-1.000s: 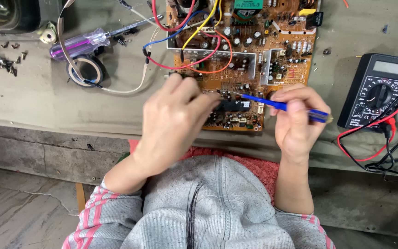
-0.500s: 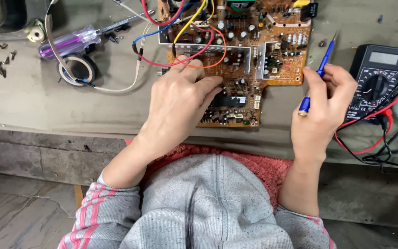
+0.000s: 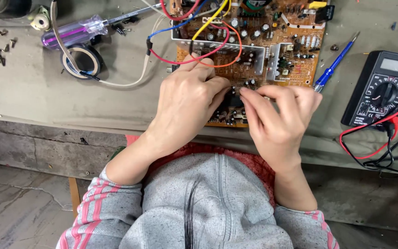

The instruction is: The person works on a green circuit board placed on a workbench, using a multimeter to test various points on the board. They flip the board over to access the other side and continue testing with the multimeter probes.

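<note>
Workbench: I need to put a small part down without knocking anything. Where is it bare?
The widest bare stretch of the workbench runs between the tape roll and the left hand. A narrower strip lies between the blue screwdriver and the meter. The circuit board, its wires and the meter's leads are crowded.

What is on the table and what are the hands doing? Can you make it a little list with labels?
Place: grey workbench, seen from above
Main thing: orange circuit board with red, blue and yellow wires
Left hand: resting on the board's near edge
Right hand: fingertips pinching at a small dark part on the board, beside the left hand
Blue tool: lying on the bench right of the board, not held
Multimeter: black, far right, red and black leads
Screwdriver: purple handle, upper left
Tape roll: black, below the screwdriver
</note>
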